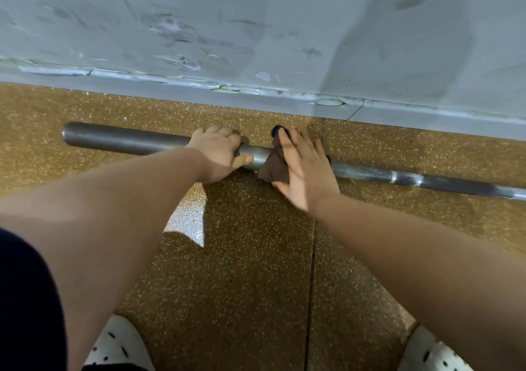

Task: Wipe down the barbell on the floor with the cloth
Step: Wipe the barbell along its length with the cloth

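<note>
A grey steel barbell (122, 140) lies on the speckled brown floor, parallel to the wall, its thick sleeve to the left and its thin shaft running off to the right. My left hand (219, 151) grips the sleeve near its inner end, fingers curled over the top and thumb along the near side. A dark brown cloth (271, 170) is draped over the bar at the collar. My right hand (304, 168) lies on the cloth with straight, spread fingers and presses it against the bar. Most of the cloth is hidden under that hand.
A scuffed grey wall (256, 29) with a low skirting stands just behind the bar. The rubber floor (250, 256) has a seam running toward me. White clog shoes show at the bottom left (119, 345) and bottom right (435, 353).
</note>
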